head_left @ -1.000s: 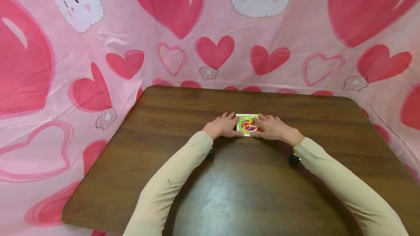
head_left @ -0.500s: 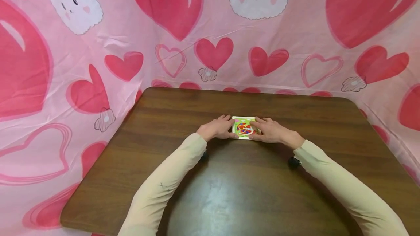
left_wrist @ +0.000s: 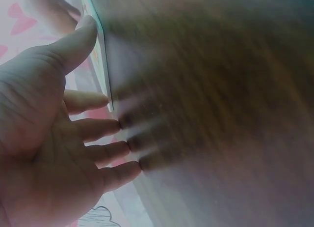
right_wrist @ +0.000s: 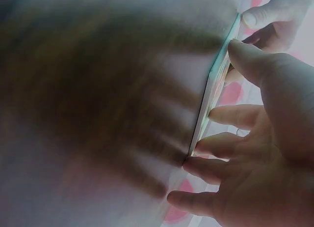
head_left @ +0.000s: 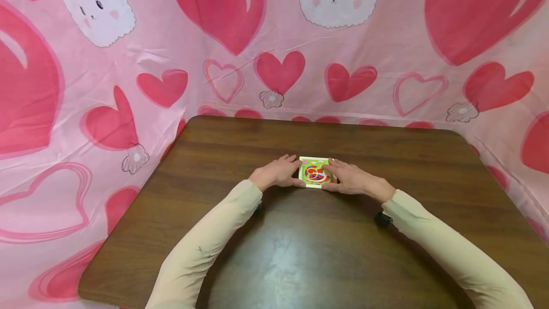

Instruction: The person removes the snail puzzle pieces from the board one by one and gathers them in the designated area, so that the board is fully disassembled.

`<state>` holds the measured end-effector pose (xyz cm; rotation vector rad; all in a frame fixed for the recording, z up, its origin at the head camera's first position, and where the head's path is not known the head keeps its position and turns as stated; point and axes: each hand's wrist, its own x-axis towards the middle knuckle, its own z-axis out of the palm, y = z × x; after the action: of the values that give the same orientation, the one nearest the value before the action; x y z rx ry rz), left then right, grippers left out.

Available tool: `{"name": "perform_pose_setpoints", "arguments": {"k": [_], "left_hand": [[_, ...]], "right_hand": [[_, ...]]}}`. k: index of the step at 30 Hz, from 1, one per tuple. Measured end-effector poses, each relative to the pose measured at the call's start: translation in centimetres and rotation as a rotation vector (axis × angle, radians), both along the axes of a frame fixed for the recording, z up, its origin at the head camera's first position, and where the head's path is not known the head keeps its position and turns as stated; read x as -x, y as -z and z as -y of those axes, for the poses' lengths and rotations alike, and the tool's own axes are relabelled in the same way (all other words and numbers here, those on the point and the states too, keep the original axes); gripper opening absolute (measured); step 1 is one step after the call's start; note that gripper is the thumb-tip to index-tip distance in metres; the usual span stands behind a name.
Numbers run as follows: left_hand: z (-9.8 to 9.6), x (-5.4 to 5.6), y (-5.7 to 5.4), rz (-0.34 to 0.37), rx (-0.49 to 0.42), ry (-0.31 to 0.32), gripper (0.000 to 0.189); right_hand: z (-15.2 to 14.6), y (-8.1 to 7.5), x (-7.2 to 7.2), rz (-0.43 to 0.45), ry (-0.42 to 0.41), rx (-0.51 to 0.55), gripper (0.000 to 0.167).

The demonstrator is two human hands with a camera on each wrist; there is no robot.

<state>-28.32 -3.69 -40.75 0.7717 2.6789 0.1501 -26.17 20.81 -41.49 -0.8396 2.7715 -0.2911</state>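
A small square board [head_left: 314,174] with a white border and a colourful spiral picture on green lies flat on the brown wooden table [head_left: 279,242]. My left hand [head_left: 276,172] is at its left edge, the thumb by the near corner. On the opposite side, my right hand [head_left: 350,178] overlaps the right edge, with fingers spread over the picture. In the left wrist view, the thumb touches the thin board edge [left_wrist: 104,65] and the extended fingertips meet the tabletop. The right wrist view shows thumb and fingers spread along the board [right_wrist: 210,97].
Pink cloth [head_left: 240,27] printed with hearts and rabbit faces hangs behind and beside the table. A dark wrist device [head_left: 383,219] sits under the right cuff, and another [head_left: 258,209] under the left cuff.
The board and both hands have shifted left and slightly nearer. The left hand now overlaps the board less. The head view has tilted a little.
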Motion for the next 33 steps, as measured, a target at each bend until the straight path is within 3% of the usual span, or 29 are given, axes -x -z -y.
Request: {"name": "perform_pose_setpoints", "arguments": {"k": [13,20,33], "left_hand": [[0.4,-0.3,0.1,0.005,0.018,0.01,0.083],[0.2,-0.3,0.1,0.003,0.047,0.043,0.086],[0.2,-0.3,-0.4,-0.012,0.045,0.043,0.086]], "right_hand": [[0.4,-0.2,0.0,0.072,-0.019,0.008,0.071],[0.2,-0.3,-0.2,0.079,-0.037,-0.003,0.07],[0.4,-1.4,0.8,0.075,-0.073,0.0,0.056]]}}
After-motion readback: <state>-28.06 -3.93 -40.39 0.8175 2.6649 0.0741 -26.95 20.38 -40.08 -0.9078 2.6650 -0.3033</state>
